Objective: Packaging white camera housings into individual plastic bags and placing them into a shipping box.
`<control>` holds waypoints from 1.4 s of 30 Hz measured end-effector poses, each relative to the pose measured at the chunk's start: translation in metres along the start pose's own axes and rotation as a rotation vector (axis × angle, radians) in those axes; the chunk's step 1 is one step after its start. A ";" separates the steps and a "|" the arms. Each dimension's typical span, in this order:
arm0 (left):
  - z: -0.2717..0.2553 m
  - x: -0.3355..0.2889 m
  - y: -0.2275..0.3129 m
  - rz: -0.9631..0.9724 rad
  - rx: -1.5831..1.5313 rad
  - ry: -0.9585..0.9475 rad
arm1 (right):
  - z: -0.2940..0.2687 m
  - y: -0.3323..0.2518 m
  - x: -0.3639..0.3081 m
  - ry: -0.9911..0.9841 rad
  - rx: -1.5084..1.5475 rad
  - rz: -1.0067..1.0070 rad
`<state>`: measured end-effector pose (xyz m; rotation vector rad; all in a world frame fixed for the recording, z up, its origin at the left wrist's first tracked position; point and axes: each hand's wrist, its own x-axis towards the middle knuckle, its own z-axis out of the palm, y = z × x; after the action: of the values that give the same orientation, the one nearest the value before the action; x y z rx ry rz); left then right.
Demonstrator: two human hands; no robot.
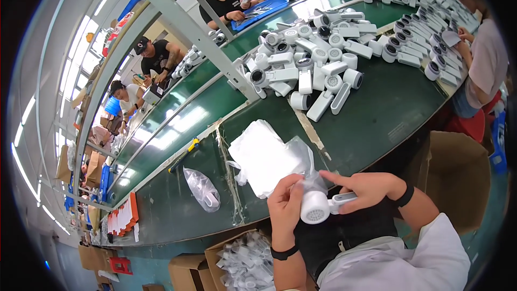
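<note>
Close to my body, a white handheld fan (314,208), shaped like a small hair dryer, has its round grille facing up toward me. My right hand (371,189) is closed around its handle, the index finger stretched toward a clear plastic bag (312,179). My left hand (285,202) pinches that bag's edge beside the fan's head; its fingertips are partly hidden. Just beyond lies a stack of thin white bags or sheets (264,156). To the left, a bagged white item (202,189) rests on the green table (161,205).
A large heap of similar fans (323,48) covers the table's far side. A yellow-and-black tool (184,155) lies leftward. Cardboard boxes stand below (242,264) and right (458,178). A metal post (215,48) rises from the table. Co-workers sit across and at the right.
</note>
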<state>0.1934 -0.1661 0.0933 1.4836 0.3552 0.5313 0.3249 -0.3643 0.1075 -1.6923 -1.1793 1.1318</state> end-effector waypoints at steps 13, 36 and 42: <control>0.023 -0.018 -0.006 0.575 0.712 0.027 | 0.054 0.027 0.037 0.481 0.464 -0.111; 0.011 -0.040 -0.056 -0.301 -0.623 -0.140 | 0.076 -0.006 0.069 1.076 0.165 -0.390; -0.010 -0.033 -0.038 -0.227 -0.941 -0.354 | 0.058 0.008 0.063 1.226 -0.009 -0.448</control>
<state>0.1651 -0.1759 0.0521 0.5882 -0.0277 0.1843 0.2834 -0.3008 0.0676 -1.5531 -0.6531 -0.2442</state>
